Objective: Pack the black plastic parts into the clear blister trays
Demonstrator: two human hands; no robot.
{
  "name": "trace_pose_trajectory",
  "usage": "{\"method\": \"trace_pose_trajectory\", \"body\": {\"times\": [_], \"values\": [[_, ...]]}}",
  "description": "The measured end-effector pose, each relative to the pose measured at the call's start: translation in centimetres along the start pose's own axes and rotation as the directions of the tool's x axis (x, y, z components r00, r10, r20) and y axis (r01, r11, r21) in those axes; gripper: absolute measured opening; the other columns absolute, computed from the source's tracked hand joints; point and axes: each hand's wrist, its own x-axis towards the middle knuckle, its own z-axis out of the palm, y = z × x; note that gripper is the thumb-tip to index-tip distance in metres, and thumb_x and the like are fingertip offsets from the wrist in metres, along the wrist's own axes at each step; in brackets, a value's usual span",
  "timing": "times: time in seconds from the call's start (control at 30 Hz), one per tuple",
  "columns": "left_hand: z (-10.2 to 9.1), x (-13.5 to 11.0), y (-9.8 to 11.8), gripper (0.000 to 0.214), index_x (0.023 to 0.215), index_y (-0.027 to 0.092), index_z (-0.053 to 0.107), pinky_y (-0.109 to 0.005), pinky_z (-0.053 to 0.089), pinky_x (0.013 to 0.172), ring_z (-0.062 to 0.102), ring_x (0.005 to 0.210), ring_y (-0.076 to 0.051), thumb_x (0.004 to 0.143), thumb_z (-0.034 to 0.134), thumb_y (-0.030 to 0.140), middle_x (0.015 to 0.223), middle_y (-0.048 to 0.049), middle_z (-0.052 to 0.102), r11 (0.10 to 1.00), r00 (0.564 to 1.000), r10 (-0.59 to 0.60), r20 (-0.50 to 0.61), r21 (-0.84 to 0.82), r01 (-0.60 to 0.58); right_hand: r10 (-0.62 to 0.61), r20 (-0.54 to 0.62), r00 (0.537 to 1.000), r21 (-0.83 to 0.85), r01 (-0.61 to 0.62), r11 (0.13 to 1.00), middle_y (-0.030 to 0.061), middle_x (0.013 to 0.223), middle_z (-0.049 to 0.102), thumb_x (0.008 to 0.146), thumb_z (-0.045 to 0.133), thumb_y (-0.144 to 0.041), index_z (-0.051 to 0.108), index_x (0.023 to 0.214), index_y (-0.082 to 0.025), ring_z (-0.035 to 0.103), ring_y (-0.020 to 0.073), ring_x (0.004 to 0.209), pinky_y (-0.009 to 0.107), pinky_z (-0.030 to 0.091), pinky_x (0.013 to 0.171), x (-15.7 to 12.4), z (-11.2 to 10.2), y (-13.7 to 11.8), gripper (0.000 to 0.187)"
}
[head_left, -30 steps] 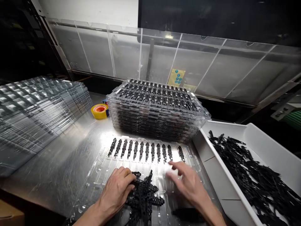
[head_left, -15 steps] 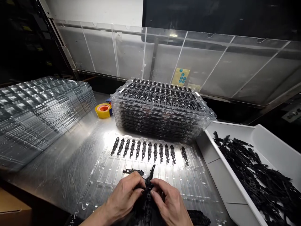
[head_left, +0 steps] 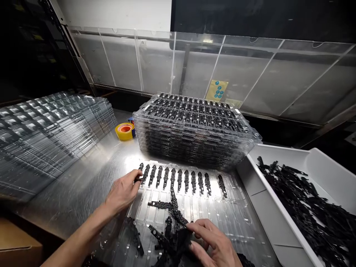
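Observation:
My left hand [head_left: 124, 191] is at the left end of a row of narrow black plastic parts [head_left: 166, 177] lying in slots of a clear plastic tray [head_left: 222, 211]. Its thumb and fingers are pinched on a dark piece, mostly hidden, which looks like one more black part. Lower down, my right hand [head_left: 215, 243] has its fingertips closed at the edge of a loose heap of black parts [head_left: 167, 241] on the tray. The piece at those fingertips is dark and blurred. A gap separates the row from a single part [head_left: 222, 186] on the right.
Behind the tray stands a tall stack of filled clear trays [head_left: 194, 137]. More clear trays [head_left: 55, 137] are piled at left, beside yellow tape [head_left: 125, 131]. A white bin [head_left: 274, 222] of black parts is at right, a cardboard box [head_left: 19, 241] at lower left.
My left hand has moved up and left, from the heap to the left end of the row. My right hand has shifted slightly right and down. The loose heap is now more exposed.

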Motion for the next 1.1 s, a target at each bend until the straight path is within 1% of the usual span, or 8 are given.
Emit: {"method": "trace_pose_trajectory", "body": {"times": [0.13,0.3,0.4,0.5,0.6,0.73,0.93,1.1], "values": [[0.6,3.3,-0.9,0.033,0.106,0.021,0.061,-0.035,0.046,0.080,0.062,0.099,-0.027,0.078,0.045,0.018,0.108,-0.0070,0.067,0.987,0.991,0.021,0.130,0.156,-0.041,0.066,0.088,0.994,0.098,-0.074,0.992,0.0050,0.119,0.057,0.078,0.060,-0.028,0.063,0.120,-0.032,0.061,0.0137,0.076,0.029,0.052,0.076,-0.4,-1.9,-0.3,0.042],[1.2,4.1,-0.9,0.029,0.102,0.022,0.062,-0.038,0.045,0.073,0.063,0.094,-0.031,0.079,0.045,0.024,0.105,-0.0086,0.069,0.984,0.988,-0.009,0.153,0.180,-0.019,0.268,-0.215,0.939,0.165,-0.235,0.958,0.0079,0.125,0.058,0.080,0.063,-0.045,0.059,0.126,-0.027,0.062,0.0224,0.097,0.037,0.055,0.080,1.9,-6.9,0.0,0.050],[1.1,3.9,-1.0,0.028,0.101,0.023,0.061,-0.036,0.044,0.071,0.063,0.092,-0.030,0.080,0.044,0.027,0.105,-0.0072,0.069,0.984,0.987,-0.014,0.158,0.177,-0.014,0.208,-0.373,0.904,0.057,-0.201,0.978,0.0079,0.125,0.060,0.079,0.064,-0.047,0.066,0.118,-0.025,0.058,0.0256,0.108,0.037,0.052,0.085,5.1,-10.3,1.4,0.045],[0.7,3.7,-0.9,0.029,0.102,0.023,0.060,-0.035,0.044,0.071,0.063,0.093,-0.029,0.081,0.043,0.032,0.108,-0.0066,0.068,0.991,0.990,-0.038,0.133,0.134,0.020,0.139,-0.434,0.890,-0.034,-0.170,0.985,0.0086,0.105,0.068,0.078,0.061,-0.040,0.073,0.099,-0.019,0.063,0.0238,0.097,0.035,0.051,0.084,8.3,-12.1,3.6,0.033],[0.1,3.0,-0.5,0.037,0.108,0.022,0.054,-0.033,0.045,0.069,0.063,0.084,-0.026,0.084,0.039,0.046,0.096,-0.0060,0.068,0.995,0.988,-0.102,0.114,0.000,0.103,0.109,-0.413,0.904,-0.067,-0.149,0.986,0.0053,0.087,0.070,0.075,0.059,-0.032,0.072,0.094,-0.017,0.065,0.0193,0.080,0.030,0.052,0.073,10.4,-12.0,5.4,0.027],[-0.3,1.5,0.4,0.040,0.101,0.022,0.053,-0.031,0.047,0.073,0.062,0.082,-0.022,0.087,0.032,0.053,0.092,-0.0023,0.066,0.967,0.988,-0.079,0.130,-0.233,0.108,0.030,-0.395,0.918,-0.193,-0.115,0.974,0.0019,0.089,0.069,0.073,0.059,-0.023,0.071,0.085,-0.022,0.062,0.0187,0.085,0.031,0.047,0.079,11.3,-10.8,6.5,0.018],[1.4,1.2,3.8,0.035,0.108,0.021,0.061,-0.036,0.051,0.082,0.061,0.092,-0.022,0.092,0.036,0.040,0.101,-0.0051,0.065,0.908,0.990,0.098,0.098,-0.417,-0.048,-0.043,-0.463,0.885,-0.301,-0.111,0.947,0.0077,0.103,0.064,0.080,0.058,-0.024,0.072,0.080,-0.021,0.053,0.0260,0.104,0.040,0.040,0.092,10.2,-10.2,5.5,0.015],[5.8,1.0,10.9,0.043,0.130,0.021,0.053,-0.035,0.056,0.072,0.063,0.079,-0.019,0.093,0.031,0.013,0.089,-0.0064,0.068,0.858,0.922,0.387,0.023,-0.374,-0.351,0.040,-0.422,0.906,-0.114,-0.096,0.989,0.0053,0.094,0.068,0.089,0.051,-0.044,0.065,0.116,-0.022,0.062,0.0190,0.081,0.032,0.051,0.070,5.8,-7.6,2.3,0.037]]}}
